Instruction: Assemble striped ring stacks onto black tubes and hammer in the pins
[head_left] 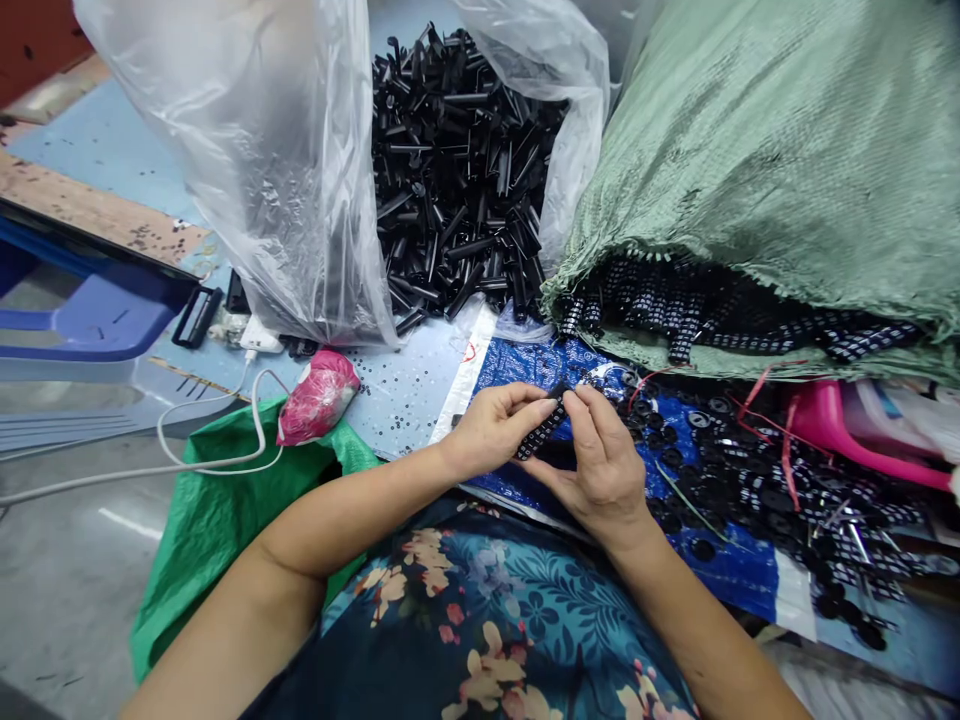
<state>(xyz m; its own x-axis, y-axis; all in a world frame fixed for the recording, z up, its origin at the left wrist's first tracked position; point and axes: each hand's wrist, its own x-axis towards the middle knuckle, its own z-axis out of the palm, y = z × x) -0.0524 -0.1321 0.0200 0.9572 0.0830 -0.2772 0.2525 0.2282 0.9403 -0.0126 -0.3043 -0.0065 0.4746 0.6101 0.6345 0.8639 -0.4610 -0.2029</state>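
evidently mid-handling — the left hand and right hand, both curled into fingertip pinches, hold a small black strip with white markings over the shiny blue plastic sheet — adjusting it calls for light pressure.

The left hand and right hand meet in front of the torso, fingertips close together, each grip pinched between thumb and fingers. The left arm comes in bent at the elbow; the right arm slants up from the lower right. Both forearms are bare.
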